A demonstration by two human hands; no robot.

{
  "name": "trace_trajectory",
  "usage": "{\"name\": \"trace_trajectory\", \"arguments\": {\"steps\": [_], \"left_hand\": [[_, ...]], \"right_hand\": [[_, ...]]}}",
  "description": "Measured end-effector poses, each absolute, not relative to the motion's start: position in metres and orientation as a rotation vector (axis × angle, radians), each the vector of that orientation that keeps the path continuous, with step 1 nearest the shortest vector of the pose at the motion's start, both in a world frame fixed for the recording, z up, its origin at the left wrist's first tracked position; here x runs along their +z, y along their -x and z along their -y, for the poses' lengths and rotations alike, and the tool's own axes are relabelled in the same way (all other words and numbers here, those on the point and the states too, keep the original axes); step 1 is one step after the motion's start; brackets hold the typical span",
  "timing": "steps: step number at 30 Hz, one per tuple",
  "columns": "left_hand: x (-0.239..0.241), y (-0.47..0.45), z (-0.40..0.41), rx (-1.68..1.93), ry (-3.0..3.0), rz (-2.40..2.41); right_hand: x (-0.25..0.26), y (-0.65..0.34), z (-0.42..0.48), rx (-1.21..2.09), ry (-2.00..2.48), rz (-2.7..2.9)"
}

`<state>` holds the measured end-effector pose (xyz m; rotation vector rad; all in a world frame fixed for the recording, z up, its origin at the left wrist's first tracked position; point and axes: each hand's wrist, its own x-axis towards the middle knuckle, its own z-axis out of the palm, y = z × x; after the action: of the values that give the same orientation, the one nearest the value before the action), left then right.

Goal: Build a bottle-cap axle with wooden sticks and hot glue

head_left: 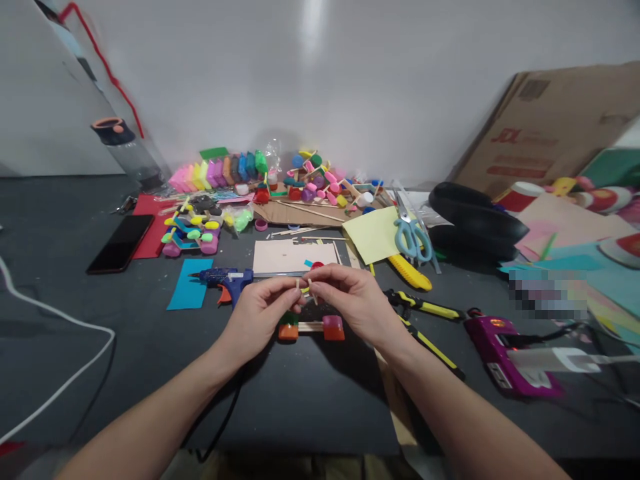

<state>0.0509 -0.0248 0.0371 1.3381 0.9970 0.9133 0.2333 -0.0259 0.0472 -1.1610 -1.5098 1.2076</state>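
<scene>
Left hand: fingers narrowed in a pinch on a short pale stick, about upright.

Right hand: fingers likewise closed on a second stick, slightly tilted; tips of the two hands near each other, the sticks seemingly apart.

Block-and-stick piece: just nearer the body than the fingers, long axis left to right, one coloured block at each end. Left fingers nearer, over its left block; contact cannot be told.

Glue gun: left of the fingers, slightly beyond.

Pale sheet: just beyond the fingers.

Yellow-handled pliers: right of the fingers.

Bench: bare room bodyward of the fingers, between the forearms, to the near edge; beyond them, crowded.
</scene>
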Motion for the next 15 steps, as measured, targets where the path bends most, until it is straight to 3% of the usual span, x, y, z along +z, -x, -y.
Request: {"name": "trace_trajectory", "arguments": {"steps": [15], "left_hand": [[0.032,-0.051,0.024,0.936,-1.301,-1.026]], "right_hand": [[0.041,-0.22,0.032,1.094,1.128,1.537]]}}
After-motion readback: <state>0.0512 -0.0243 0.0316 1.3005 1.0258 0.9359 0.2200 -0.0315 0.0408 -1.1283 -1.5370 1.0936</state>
